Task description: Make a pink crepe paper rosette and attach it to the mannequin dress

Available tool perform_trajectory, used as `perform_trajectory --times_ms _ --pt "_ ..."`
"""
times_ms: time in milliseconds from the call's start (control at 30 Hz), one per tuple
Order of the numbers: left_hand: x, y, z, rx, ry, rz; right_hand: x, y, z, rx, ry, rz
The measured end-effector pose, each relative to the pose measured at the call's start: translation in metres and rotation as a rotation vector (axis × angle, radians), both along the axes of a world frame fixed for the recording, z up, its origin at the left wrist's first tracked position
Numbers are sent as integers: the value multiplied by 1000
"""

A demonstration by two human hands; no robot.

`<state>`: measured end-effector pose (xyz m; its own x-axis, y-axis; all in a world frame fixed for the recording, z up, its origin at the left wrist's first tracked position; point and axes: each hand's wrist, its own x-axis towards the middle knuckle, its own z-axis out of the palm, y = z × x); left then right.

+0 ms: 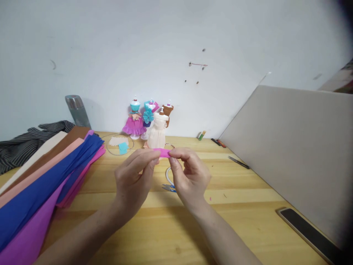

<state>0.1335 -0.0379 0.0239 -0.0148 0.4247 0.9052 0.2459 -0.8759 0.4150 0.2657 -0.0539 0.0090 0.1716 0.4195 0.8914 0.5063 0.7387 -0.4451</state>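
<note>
Between my two hands a small folded strip of pink crepe paper [164, 153] is held level above the table. My left hand [135, 172] pinches its left end between thumb and fingers. At the right end, my right hand [190, 175] grips it with thumb and forefinger. Just behind the strip stands a small dress form in a cream dress [157, 130]; its base is hidden. Under my right hand lie blue-handled thread snips [168, 188], partly covered, beside a white ring-shaped piece [168, 176].
Coloured crepe paper sheets [52, 180] and striped cloth [33, 138] lie left, near a bottle [78, 110]. More dress forms [134, 119] stand by the wall. A wire ring [107, 149] surrounds paper scraps [123, 148]. A white panel [298, 147], pen [238, 162] and phone [309, 233] are right.
</note>
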Motion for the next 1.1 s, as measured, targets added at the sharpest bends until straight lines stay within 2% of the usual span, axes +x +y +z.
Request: perform_trajectory --times_ms 267,733,1100 --pt "-2 2 0 49 4 -20 1 -3 5 -21 -13 59" --pt "-1 1 1 77 32 5 1 -5 9 -184 171 184" --pt "-1 -1 2 21 38 -13 2 -5 7 -158 50 183"
